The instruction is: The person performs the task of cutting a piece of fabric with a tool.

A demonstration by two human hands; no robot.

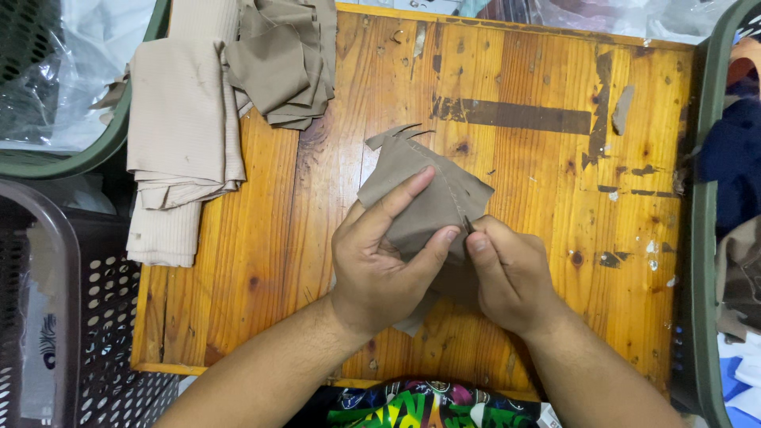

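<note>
Pinching a soft, light taupe fabric piece [424, 198] at mid-table, the left hand [380, 265] clamps its near edge while the right hand [511, 273] grips a small dark tool [468, 225]; limp cloth seems best held by its edges.

Two bare forearms, no sleeves, no watch or rings visible; left hand [380, 265] and right hand [511, 277] ungloved, short-trimmed nails on the fingers. At the bottom edge, a garment [420, 404] in black with a loud print of bright green, yellow, pink and blue swirls.
</note>
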